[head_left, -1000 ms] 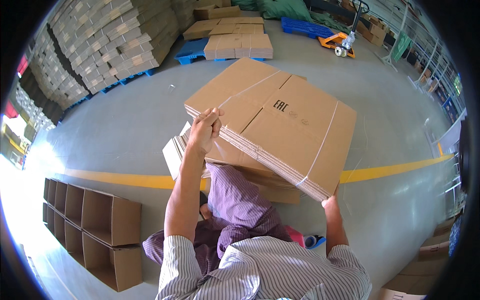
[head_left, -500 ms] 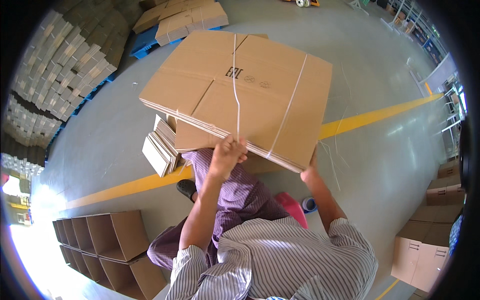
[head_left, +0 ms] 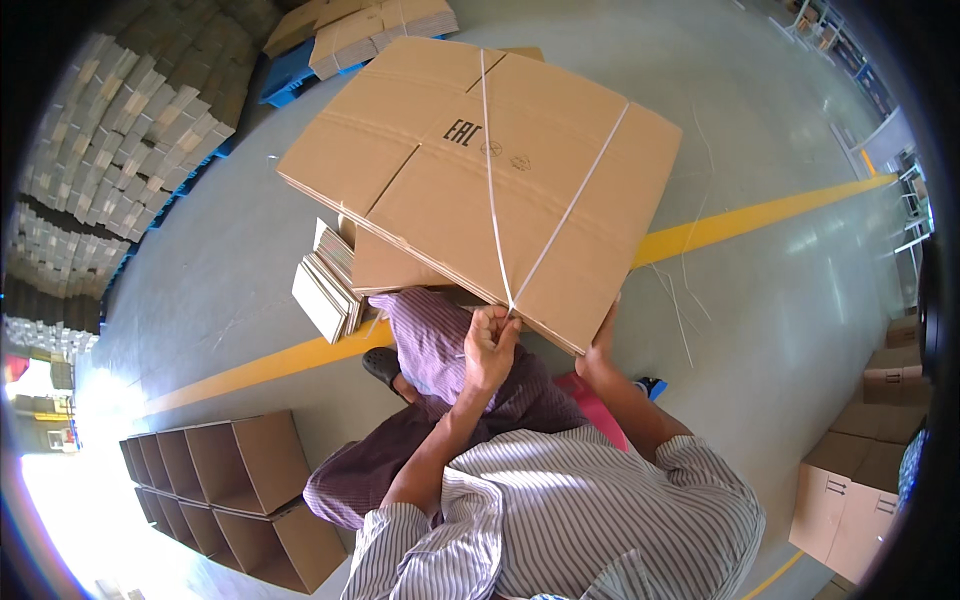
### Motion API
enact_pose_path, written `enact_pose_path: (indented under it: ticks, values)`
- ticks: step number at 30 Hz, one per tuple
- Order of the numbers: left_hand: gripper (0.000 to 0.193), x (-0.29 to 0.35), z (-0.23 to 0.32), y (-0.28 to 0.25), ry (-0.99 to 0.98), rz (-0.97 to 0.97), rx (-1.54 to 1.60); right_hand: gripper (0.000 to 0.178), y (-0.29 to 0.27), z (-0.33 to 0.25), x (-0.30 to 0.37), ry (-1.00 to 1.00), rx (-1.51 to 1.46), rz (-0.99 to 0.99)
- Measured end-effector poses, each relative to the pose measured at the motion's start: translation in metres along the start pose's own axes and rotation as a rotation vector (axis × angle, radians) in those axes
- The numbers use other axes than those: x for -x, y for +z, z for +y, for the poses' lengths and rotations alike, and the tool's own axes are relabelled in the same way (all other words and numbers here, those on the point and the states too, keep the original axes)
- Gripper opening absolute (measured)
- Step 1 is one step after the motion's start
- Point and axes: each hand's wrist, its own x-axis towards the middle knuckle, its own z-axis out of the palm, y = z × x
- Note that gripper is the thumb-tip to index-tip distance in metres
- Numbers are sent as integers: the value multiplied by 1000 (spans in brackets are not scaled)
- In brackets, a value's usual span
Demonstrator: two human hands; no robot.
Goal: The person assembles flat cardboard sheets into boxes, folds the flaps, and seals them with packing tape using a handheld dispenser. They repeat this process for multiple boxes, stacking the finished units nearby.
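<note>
A bundle of flattened brown cardboard boxes [head_left: 500,170], tied with crossing white straps [head_left: 490,180], is held tilted up above my lap. My left hand [head_left: 490,345] is closed on the straps where they meet at the bundle's near edge. My right hand [head_left: 602,348] presses against the underside of the near right corner, its fingers mostly hidden by the cardboard. Under the bundle lies another flat carton, and a small stack of folded cartons [head_left: 325,285] sits to the left. My legs in purple trousers [head_left: 440,350] are below.
Several open erected boxes [head_left: 230,475] stand at the lower left. Stacks of cardboard on pallets [head_left: 120,130] fill the upper left, with more flat cartons [head_left: 375,30] at the top. A yellow floor line [head_left: 760,215] crosses the floor, with loose straps [head_left: 680,300] on it. Closed boxes [head_left: 850,490] stand at the right.
My left hand left the bundle's left edge and came to the near edge, closing on the straps. The bundle has turned and sits higher and more central in view.
</note>
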Motion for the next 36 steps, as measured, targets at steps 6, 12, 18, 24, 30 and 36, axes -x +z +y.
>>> enact_pose_path:
  ticks: [6, 12, 18, 24, 30, 36]
  values:
    - [26, 25, 42, -1, 128, -128, -174, 57, -43, -16, -37, -673, 577, -5]
    - [26, 30, 59, 20, 78, -333, -193, 54, 62, -104, 53, -856, 1106, -618]
    - [31, 56, 25, -19, 116, -255, -212, 30, 83, -114, 32, -72, 886, -790]
    - [28, 57, -4, -56, -111, -357, -388, 30, 102, -267, -144, -816, 1078, -389]
    - [28, 57, -10, -57, -249, -292, -195, 25, -27, -365, -307, -911, 367, 495]
    - [28, 60, -18, -66, -343, -212, -109, 47, -217, -250, -285, -571, 1286, 863]
